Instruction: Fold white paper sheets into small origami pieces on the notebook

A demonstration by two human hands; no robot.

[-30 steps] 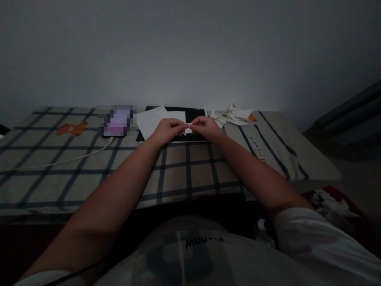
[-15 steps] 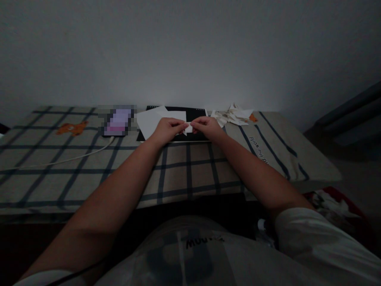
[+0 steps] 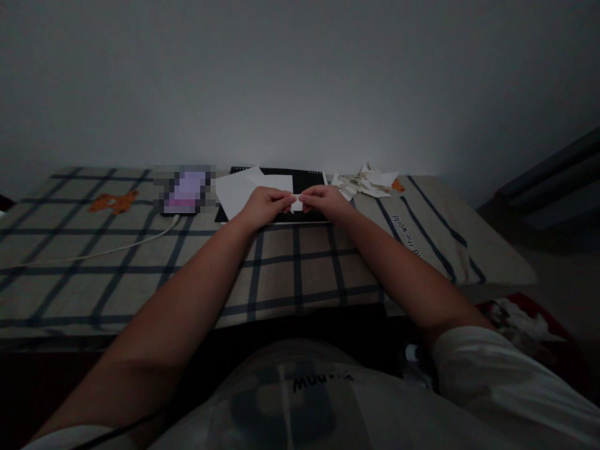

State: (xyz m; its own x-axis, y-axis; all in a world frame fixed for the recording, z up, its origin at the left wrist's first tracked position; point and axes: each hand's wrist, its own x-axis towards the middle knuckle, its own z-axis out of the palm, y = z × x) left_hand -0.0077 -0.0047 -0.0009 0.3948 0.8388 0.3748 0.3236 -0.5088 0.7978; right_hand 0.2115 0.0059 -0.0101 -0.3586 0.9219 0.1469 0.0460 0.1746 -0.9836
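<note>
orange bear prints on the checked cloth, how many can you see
2. One orange bear print lies at the far left of the checked cloth, left of the phone. A second, partly hidden one peeks out beside the paper scraps. More may be covered.

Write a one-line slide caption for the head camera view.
Left hand and right hand pinch a small white paper piece over a black board on a checked cloth.

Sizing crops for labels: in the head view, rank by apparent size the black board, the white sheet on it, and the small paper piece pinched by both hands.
1. black board
2. white sheet
3. small paper piece
</note>
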